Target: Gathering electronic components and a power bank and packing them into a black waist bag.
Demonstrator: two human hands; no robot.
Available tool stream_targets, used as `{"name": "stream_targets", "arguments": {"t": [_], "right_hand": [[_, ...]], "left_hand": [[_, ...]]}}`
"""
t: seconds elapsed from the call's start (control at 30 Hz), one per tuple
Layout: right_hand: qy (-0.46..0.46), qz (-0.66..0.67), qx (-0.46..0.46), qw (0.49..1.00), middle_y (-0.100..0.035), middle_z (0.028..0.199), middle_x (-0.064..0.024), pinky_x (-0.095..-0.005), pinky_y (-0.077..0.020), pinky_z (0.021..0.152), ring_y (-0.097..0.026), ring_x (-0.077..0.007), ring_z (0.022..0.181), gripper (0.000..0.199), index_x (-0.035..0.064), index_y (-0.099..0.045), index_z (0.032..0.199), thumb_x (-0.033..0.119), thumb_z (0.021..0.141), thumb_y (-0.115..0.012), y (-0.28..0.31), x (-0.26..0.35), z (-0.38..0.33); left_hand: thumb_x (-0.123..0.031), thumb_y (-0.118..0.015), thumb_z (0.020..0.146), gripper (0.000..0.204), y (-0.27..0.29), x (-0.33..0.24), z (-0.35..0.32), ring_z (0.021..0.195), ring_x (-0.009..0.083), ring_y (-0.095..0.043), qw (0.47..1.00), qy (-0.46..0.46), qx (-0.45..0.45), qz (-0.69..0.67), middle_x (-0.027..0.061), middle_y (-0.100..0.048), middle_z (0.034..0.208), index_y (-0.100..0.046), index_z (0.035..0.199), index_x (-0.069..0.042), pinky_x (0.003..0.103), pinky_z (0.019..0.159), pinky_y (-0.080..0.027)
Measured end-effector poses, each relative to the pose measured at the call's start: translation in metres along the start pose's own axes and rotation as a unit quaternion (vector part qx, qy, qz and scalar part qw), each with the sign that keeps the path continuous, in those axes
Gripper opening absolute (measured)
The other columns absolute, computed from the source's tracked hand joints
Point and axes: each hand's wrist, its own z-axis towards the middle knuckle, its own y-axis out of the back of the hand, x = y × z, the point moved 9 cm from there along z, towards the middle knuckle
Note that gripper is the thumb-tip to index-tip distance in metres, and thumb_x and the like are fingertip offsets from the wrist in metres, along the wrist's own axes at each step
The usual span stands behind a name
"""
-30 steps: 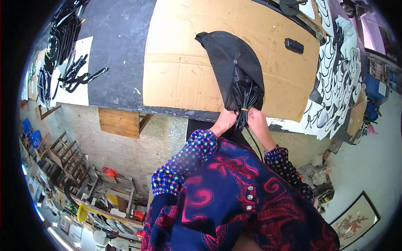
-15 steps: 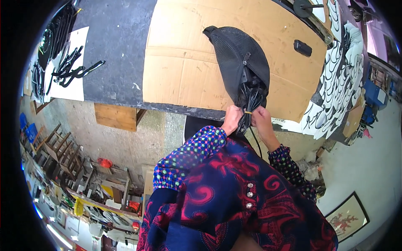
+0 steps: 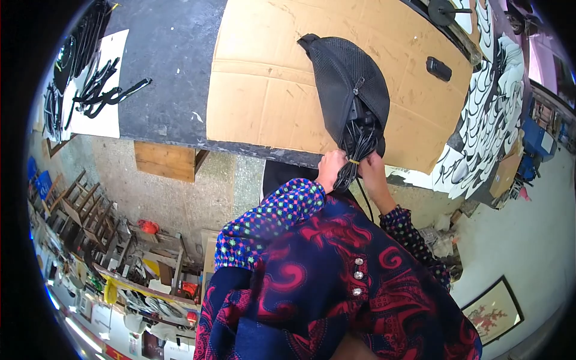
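A bundle of black cords [image 3: 354,157] is gripped by the left hand [image 3: 332,169] and right hand [image 3: 371,168] at the bench [image 3: 174,72] edge; the cords' upper ends are hidden inside the black mesh bag [image 3: 345,84].

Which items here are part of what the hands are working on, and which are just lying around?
In hand:
- black mesh pouch
- bundle of black cords with a yellow tie, gripped by left hand and right hand
- cardboard sheet beneath the pouch

Lying about:
- small black block
- black straps on white paper
- white cut-out shapes
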Motion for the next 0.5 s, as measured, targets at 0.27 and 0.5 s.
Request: {"name": "stream_targets", "arguments": {"t": [0.27,0.5], "right_hand": [[0.112,-0.1,0.005,0.989,-0.047,0.064,-0.0013,-0.0237,-0.0338,0.051,-0.043,-0.0096,0.056,0.015,0.0021,-0.053,0.078,0.011,0.089,-0.048,-0.008,0.045,-0.024],[0.061,0.044,0.037,0.997,-0.043,0.065,0.0034,-0.0207,-0.0318,0.049,-0.039,-0.0044,0.055,0.022,0.0051,-0.048,0.074,0.015,0.093,-0.044,-0.017,0.068,-0.014]], "left_hand": [[-0.023,-0.057,0.076,0.022,0.009,-0.008,-0.007,0.079,0.0386,-0.063,0.994,-0.026,0.02,0.107,0.0227,-0.063,0.08,-0.062,0.079,-0.001,0.047,0.065,-0.05],[-0.018,-0.049,0.083,0.017,0.016,-0.016,-0.014,0.08,0.0385,-0.063,0.991,-0.086,-0.027,0.096,0.0223,-0.063,0.081,-0.061,0.082,-0.005,0.047,0.067,-0.05]]}}
